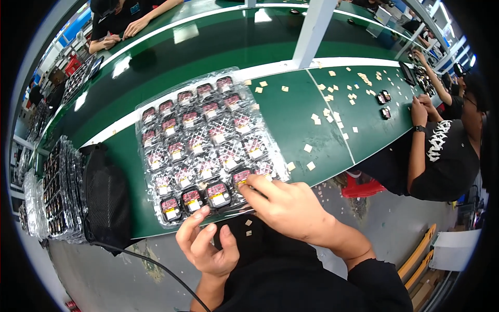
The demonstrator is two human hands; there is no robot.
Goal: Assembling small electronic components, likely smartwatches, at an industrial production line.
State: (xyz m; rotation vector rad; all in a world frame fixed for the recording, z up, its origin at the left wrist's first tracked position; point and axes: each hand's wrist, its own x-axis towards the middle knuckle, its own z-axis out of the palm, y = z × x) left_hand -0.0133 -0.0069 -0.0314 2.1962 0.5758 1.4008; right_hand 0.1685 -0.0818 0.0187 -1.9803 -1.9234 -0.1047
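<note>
In front of me a clear plastic blister tray lies on the green table, its rows of pockets filled with small black square cases that have pink-and-white patterned faces. My right hand reaches over the tray's near right corner, thumb and fingers closed on one black square case, partly covering it. Just off the tray's near edge is my left hand, palm up, its curled fingers apart and nothing in them. Closest to its fingertips are two near-row cases with yellow-and-white labels.
A black bag and stacks of filled trays stand at left. Small cream-coloured squares are scattered over the table at right. A white post rises behind. Co-workers sit at right and across the green belt.
</note>
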